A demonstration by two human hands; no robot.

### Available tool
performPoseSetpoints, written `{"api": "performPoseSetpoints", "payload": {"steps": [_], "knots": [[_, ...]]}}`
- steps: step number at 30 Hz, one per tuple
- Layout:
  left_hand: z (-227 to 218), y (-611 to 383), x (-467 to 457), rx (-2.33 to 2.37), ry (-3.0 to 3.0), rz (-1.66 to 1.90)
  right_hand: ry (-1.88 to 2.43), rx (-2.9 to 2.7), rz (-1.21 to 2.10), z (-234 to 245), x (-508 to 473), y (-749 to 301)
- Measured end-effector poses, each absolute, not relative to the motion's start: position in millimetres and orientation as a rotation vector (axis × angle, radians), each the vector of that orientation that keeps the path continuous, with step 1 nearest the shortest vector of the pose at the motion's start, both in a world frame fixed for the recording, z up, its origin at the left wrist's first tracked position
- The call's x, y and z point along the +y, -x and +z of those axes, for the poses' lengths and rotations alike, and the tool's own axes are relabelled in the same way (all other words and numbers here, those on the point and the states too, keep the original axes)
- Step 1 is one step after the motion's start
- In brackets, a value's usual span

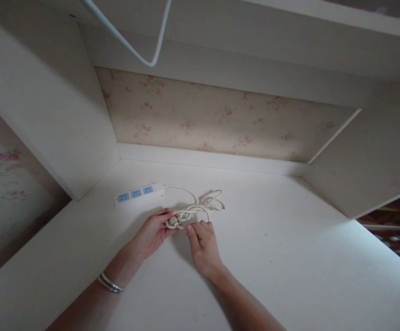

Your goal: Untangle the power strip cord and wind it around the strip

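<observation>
A white power strip (139,193) with three blue sockets lies on the white desk, beyond my left hand. From its right end runs a thin white power cord (182,189), which loops into a loose bundle. My left hand (155,232) is closed on the left end of the coiled cord, where a plug-like round piece (173,221) shows. My right hand (201,242) pinches a stretch of the same cord just to the right. Farther loops of the cord (215,200) rest beyond the right hand. Parts of the cord are hidden by my fingers.
The white desk (289,257) carries a few small specks. Side panels (48,101) and an overhead shelf (255,41) box in the work area, with flowered wallpaper (203,115) behind. A white cable or bar (127,43) hangs down at the top left.
</observation>
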State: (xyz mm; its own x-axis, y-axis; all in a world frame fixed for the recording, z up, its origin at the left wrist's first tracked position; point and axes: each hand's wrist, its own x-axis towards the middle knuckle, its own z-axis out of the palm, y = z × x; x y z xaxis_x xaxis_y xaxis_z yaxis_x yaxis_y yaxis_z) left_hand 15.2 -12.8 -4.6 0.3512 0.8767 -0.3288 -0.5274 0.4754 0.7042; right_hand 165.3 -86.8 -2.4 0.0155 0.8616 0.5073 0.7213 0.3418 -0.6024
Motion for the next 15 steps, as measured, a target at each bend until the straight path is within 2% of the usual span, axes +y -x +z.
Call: {"api": "performPoseSetpoints", "payload": {"steps": [8,15], "knots": [[-5.6,-13.6,-12.0,0.798,-0.593,1.051,1.382,-1.858,0.686,2.1,-87.9,-169.7],[-4.1,-19.1,-15.4,0.787,-0.59,0.991,1.575,-2.028,0.247,-10.0,-85.7,-161.6]]}}
